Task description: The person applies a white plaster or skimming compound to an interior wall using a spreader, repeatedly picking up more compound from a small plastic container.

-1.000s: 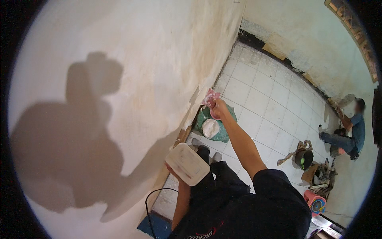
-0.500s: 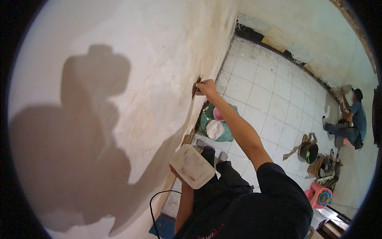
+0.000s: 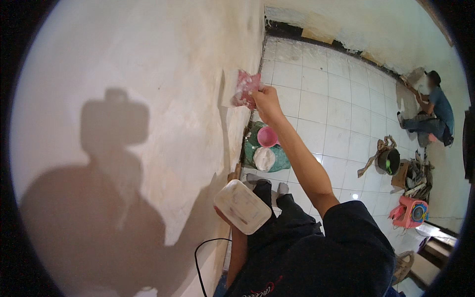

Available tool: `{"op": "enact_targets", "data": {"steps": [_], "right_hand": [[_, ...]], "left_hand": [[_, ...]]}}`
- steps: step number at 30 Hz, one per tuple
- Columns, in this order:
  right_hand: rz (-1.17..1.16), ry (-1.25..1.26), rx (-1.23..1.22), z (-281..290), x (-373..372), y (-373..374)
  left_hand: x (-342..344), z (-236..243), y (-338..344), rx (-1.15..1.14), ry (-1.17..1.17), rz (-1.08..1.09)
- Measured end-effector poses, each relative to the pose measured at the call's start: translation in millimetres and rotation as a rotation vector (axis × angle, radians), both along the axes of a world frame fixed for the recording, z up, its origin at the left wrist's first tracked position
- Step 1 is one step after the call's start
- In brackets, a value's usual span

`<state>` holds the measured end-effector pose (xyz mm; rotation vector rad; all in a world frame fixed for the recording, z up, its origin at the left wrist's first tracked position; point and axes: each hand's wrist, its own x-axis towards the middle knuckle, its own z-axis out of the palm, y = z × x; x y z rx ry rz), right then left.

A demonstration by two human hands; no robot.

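Observation:
My right hand (image 3: 267, 103) is stretched out and pinches a reddish flat putty scraper (image 3: 245, 89) smeared with white paste. The scraper's broad face shows beside the stained off-white wall (image 3: 168, 64); I cannot tell whether its edge touches it. Low in front of my body, my left hand (image 3: 223, 216) supports a shallow whitish plastic tub (image 3: 242, 207) from its wall side. Some dark smears show on the tub's inside, and most of the left fingers are hidden beneath it.
Below my right arm, a pink bowl (image 3: 267, 136) and a white bag (image 3: 264, 159) sit on green sheeting (image 3: 282, 159). To the right, a bucket (image 3: 389, 162) stands near a pink fan-like appliance (image 3: 410, 212). A co-worker (image 3: 438, 106) crouches at the far-right wall. A black cable (image 3: 199, 257) loops by my left arm.
The scraper has turned from nearly edge-on at the wall to show its red face, and my right hand has swung up with it. The left hand still holds the tub.

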<state>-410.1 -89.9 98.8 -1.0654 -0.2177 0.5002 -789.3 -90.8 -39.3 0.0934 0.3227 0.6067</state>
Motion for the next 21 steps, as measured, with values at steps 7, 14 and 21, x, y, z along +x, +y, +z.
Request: {"op": "enact_targets", "data": {"steps": [7, 14, 21], "right_hand": [[-0.343, -0.071, -0.604, -175.4, -11.0, 66.4], [-0.132, -0.131, -0.481, -182.0, -10.3, 76.7], [-0.099, -0.244, -0.361, -61.8, -42.9, 52.6]], "left_hand": [[-18.5, 9.3, 12.1, 0.014, 0.035, -0.039], [-13.7, 13.0, 15.0, 0.012, 0.02, -0.089], [-15.4, 12.8, 12.9, -0.006, 0.008, -0.092]]}}
